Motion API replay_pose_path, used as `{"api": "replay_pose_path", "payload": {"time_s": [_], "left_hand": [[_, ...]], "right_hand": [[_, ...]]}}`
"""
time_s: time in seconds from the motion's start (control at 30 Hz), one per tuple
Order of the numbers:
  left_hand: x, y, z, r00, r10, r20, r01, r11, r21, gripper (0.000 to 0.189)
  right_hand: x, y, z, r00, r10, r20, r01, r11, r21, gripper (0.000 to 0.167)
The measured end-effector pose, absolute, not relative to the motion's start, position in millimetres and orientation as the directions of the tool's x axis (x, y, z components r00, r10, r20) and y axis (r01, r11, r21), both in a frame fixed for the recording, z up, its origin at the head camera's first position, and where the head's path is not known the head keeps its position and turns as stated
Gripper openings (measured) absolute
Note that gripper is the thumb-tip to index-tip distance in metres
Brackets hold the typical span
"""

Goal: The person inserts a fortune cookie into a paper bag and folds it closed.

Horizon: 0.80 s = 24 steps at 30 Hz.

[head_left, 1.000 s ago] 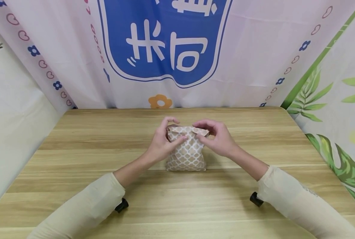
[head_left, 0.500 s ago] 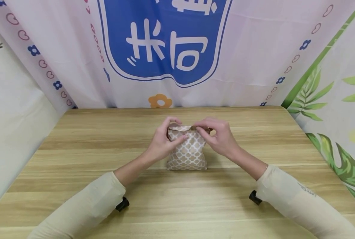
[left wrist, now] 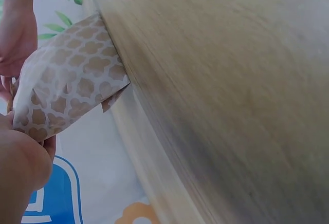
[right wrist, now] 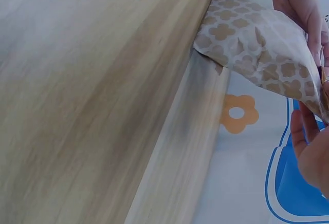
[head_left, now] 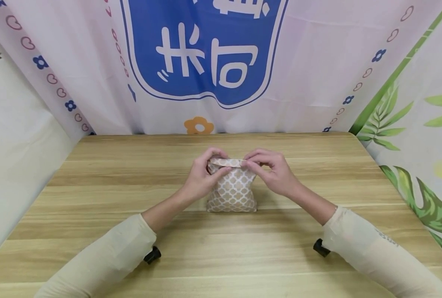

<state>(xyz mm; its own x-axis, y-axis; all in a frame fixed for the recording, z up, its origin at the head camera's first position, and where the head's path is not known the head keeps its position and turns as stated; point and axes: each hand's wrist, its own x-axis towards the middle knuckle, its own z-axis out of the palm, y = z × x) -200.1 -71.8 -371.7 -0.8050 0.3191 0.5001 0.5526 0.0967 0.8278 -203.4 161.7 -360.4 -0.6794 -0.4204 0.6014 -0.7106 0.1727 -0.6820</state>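
A small brown paper bag [head_left: 233, 190] with a white lattice pattern stands upright on the table, its top edge folded over toward the person. My left hand [head_left: 202, 174] grips the left end of the fold, thumb in front and fingers behind. At the right end, my right hand [head_left: 273, 169] pinches the same fold between thumb and fingers. Seen from the left wrist, the bag [left wrist: 72, 75] bulges in the middle and narrows toward the hands. In the right wrist view, creases run down the side of the bag [right wrist: 257, 44]. The bag's inside is hidden.
The wooden table [head_left: 221, 252] reaches back to a white curtain [head_left: 310, 82] with a blue sign print. A leaf-patterned cloth [head_left: 422, 136] hangs on the right and a plain white one [head_left: 16, 136] on the left. Black wrist devices [head_left: 320, 247] stick out below the sleeves.
The bag's mouth, partly open half a second ago, is now pressed into a flat, narrow folded strip. The left thumb has moved up onto the fold; the right fingers pinch its right part.
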Motion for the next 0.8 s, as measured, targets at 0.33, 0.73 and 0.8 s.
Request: {"api": "replay_pose_path", "payload": {"time_s": [0.33,0.73,0.8], "left_hand": [[-197.9,-74.0,-369.9,-0.761,0.346,0.549,0.62,0.14,0.772,0.015],[-201.9,-75.6,-371.6,-0.759,0.353,0.548,0.619,0.131,0.774,0.02],[-202.9,-75.6,-371.9,-0.761,0.356,0.542,0.615,0.129,0.778,0.025]], "right_hand": [[-203.7,156.0,-349.6,-0.866,-0.38,0.324,-0.407,0.162,-0.899,0.018],[-200.3,156.6,-346.7,-0.888,-0.374,0.269,-0.364,0.212,-0.907,0.016],[-200.5,155.7,-347.6,-0.89,-0.362,0.277,-0.369,0.215,-0.904,0.015]]}}
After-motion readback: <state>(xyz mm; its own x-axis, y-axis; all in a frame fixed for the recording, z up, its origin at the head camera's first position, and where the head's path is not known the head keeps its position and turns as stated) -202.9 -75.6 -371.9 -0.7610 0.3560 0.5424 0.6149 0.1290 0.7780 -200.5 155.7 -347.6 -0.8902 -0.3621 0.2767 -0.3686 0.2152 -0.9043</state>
